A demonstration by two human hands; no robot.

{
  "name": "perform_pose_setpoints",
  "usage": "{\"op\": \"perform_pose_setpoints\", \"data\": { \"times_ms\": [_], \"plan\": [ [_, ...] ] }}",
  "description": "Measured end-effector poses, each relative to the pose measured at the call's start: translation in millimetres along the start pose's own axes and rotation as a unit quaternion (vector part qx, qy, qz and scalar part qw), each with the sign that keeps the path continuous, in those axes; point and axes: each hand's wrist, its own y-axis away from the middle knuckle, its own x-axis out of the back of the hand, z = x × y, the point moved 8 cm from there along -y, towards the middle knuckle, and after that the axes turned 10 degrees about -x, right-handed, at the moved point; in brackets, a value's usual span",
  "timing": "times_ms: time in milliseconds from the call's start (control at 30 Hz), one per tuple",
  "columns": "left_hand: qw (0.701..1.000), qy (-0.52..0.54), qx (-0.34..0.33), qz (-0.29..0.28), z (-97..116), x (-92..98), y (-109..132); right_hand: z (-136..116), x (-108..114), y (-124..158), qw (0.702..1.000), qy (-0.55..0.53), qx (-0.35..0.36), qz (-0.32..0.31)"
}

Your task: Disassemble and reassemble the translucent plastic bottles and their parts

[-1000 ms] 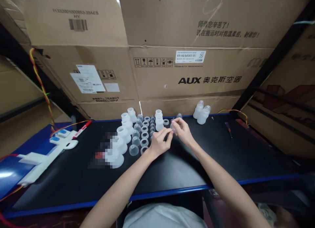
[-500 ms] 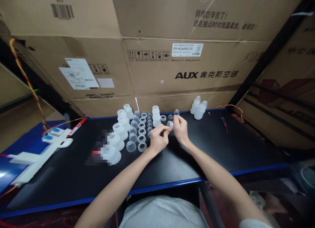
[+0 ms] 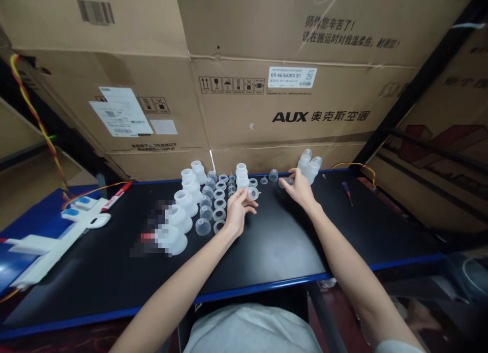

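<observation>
Between the fingertips of my left hand (image 3: 238,209) is a translucent bottle ring with a nipple (image 3: 252,194), its tip pointing right. My right hand (image 3: 300,189), farther right, pinches a small clear cap (image 3: 286,182), partly blurred against the dark tabletop. Just behind my left hand stands a white baby bottle (image 3: 241,176) without a top. A loose ring (image 3: 253,182), a loose nipple (image 3: 264,180) and a clear dome cap (image 3: 273,175) lie in a line beyond my hands. Two capped bottles (image 3: 313,170) stand behind my right hand.
To the left are rows of open white bottles (image 3: 186,204), dome caps (image 3: 203,226), rings (image 3: 219,203) and nipples (image 3: 232,183). A screwdriver (image 3: 347,193) lies at the right. A white power strip (image 3: 64,246) and a red marker (image 3: 117,195) lie far left. Cardboard (image 3: 236,109) walls the back.
My hands have come apart: the left keeps the ring and nipple, and the right has moved right with the clear cap. The dome cap behind is now uncovered.
</observation>
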Motion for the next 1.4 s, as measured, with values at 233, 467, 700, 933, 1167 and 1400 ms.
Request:
{"op": "perform_pose_setpoints", "data": {
  "times_ms": [233, 467, 700, 933, 1167, 1400],
  "plan": [
    [0.996, 0.069, 0.048, -0.022, -15, -13.8, 11, -1, -42, 11, 0.997, 0.024, 0.05, -0.058],
    [0.996, 0.071, 0.058, -0.02, -24, -14.3, 12, -38, -20, 21, 0.996, 0.01, 0.093, -0.001],
    [0.998, 0.059, 0.032, 0.006, -28, -8.0, 11, -107, -24, 70, 0.965, -0.045, 0.177, -0.189],
    [0.995, 0.086, 0.035, -0.028, -26, -12.2, 15, -116, -24, 80, 0.957, -0.046, 0.181, -0.221],
    [0.993, 0.097, 0.031, -0.058, -21, -21.1, 17, -113, -21, 77, 0.941, -0.114, 0.159, -0.276],
    [0.995, 0.07, 0.055, -0.037, -24, -19.4, 16, -110, -24, 71, 0.933, -0.201, 0.138, -0.266]
  ]
}}
